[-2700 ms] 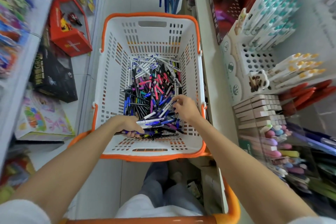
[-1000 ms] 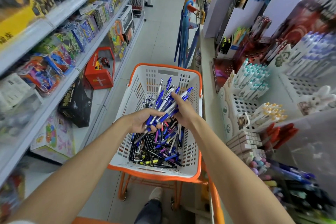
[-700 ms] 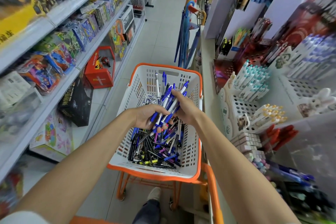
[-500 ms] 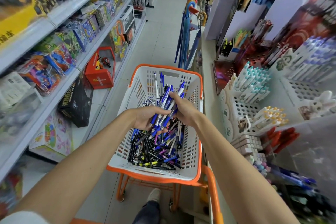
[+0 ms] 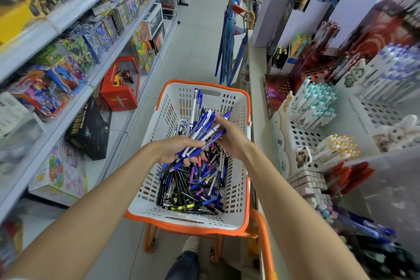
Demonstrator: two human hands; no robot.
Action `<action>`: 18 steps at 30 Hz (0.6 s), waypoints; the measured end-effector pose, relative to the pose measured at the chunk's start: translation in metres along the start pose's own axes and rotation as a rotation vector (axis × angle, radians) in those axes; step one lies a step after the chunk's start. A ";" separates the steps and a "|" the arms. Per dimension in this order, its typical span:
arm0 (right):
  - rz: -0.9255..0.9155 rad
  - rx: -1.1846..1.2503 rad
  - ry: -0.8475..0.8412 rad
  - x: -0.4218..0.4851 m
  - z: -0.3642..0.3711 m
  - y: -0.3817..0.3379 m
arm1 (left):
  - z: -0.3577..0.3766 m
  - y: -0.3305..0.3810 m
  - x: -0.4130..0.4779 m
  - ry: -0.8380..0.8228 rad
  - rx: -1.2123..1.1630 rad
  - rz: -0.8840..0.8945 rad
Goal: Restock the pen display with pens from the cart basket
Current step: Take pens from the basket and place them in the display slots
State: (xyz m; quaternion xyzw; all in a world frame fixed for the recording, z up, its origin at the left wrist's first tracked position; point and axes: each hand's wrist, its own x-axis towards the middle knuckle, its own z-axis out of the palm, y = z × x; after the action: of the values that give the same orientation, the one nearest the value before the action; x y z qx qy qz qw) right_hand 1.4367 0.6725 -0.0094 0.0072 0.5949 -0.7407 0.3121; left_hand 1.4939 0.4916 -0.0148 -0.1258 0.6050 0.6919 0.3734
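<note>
Head view: a person is standing over a white slotted plastic basket with an orange rim (image 5: 159,125), which is sitting on an orange metal cart frame (image 5: 263,234) in a shop aisle. The left hand (image 5: 179,150) is gripping the lower end of a bundle of blue-and-white ballpoint pens (image 5: 202,129), its fingers (image 5: 193,161) curling round the barrels from below. The right hand (image 5: 229,138) is holding the same bundle higher up from the right side, fingers clamping on several pens. The bundle is fanning up and away above the basket, its tips pointing towards the far wall. Below it, a loose heap of black, blue, pink and yellow pens (image 5: 193,186) is lying on the basket floor.

To the right, a pale desk (image 5: 256,70) is carrying the white perforated pen display (image 5: 302,134), just beside the basket. White pens with teal caps (image 5: 316,102) are leaning in its upper rack, white pens with yellow tips (image 5: 338,148) are lying lower down, and red pens (image 5: 350,177) are showing below those. To the left, white shelves of boxed toys (image 5: 68,18) are running along the aisle, with a red open-fronted box (image 5: 119,88) standing low down. Blue umbrellas (image 5: 229,52) are hanging beyond the basket.
</note>
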 end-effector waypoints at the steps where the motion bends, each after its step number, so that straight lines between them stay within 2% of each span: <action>1: 0.003 -0.006 0.014 0.001 -0.001 -0.001 | -0.001 0.000 0.001 -0.005 0.005 0.003; 7: 0.048 0.163 0.198 0.010 -0.016 -0.005 | -0.002 0.001 0.002 -0.006 0.066 -0.002; 10: -0.016 0.221 0.474 0.010 -0.030 -0.015 | -0.007 -0.003 -0.001 -0.013 0.067 -0.007; 12: -0.082 0.357 0.609 0.007 -0.039 -0.025 | -0.011 -0.010 0.000 0.052 -0.049 0.014; 14: -0.087 0.340 0.567 0.006 -0.042 -0.027 | -0.012 -0.013 0.003 0.153 -0.200 0.046; 18: 0.043 -0.126 0.214 -0.004 -0.022 -0.011 | 0.002 -0.006 0.004 0.194 -0.281 0.121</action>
State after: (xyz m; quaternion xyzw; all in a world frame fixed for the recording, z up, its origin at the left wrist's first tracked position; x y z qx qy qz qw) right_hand 1.4272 0.6946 -0.0045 0.0793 0.6700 -0.6900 0.2623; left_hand 1.4962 0.4949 -0.0214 -0.2064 0.5422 0.7753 0.2498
